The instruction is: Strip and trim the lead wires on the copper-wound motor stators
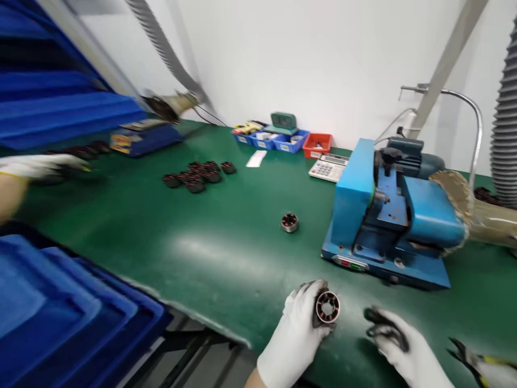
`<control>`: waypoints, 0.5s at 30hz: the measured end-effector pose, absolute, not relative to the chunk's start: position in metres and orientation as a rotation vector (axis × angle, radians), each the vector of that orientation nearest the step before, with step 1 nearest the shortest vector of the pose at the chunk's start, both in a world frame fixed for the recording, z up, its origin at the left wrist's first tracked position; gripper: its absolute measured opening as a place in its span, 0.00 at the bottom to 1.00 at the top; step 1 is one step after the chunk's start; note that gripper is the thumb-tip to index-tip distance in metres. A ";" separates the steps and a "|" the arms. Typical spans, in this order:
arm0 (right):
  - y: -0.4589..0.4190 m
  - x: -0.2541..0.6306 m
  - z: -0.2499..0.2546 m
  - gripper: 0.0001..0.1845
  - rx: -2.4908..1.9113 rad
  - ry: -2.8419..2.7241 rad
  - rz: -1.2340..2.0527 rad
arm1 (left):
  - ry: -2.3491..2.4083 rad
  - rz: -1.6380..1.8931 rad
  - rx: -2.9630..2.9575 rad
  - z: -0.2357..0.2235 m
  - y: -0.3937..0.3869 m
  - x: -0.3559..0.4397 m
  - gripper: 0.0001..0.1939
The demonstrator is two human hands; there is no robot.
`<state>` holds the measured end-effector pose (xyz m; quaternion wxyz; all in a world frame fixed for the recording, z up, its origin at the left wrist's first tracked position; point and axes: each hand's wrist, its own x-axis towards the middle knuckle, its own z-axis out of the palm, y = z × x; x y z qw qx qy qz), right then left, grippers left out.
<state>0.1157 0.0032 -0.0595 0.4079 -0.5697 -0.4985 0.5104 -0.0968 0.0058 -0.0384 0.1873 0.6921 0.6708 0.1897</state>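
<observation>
My left hand (299,326), in a white glove with blackened fingertips, grips a round motor stator (328,307) with a silver rim and copper windings. Its open centre faces up toward me. To the right, my right hand (391,342), gloved the same way, hovers over the bench with its fingers bent and apart, slightly blurred. Nothing shows in it. A second stator (290,222) lies by itself on the green bench (226,237), beyond my left hand. Cutting pliers (466,358) are at the lower right, near my right hand.
A blue grinding machine (388,215) stands at the right. Behind are a calculator (329,167), a red bin (317,145) and small blue bins (291,141). More stators (196,175) sit mid-left. Another person's gloved hand (44,166) reaches in at left, above stacked blue trays (72,318).
</observation>
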 end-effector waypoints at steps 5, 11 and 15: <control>0.027 0.094 -0.044 0.08 -1.350 -1.258 1.311 | 1.602 0.668 1.966 -0.058 -0.005 -0.052 0.39; 0.027 0.105 -0.047 0.10 -1.304 -0.980 1.234 | 1.629 0.852 2.185 -0.062 0.002 -0.040 0.33; 0.033 0.147 -0.046 0.13 -1.277 -0.813 1.076 | 1.630 0.882 2.235 -0.061 0.002 -0.040 0.37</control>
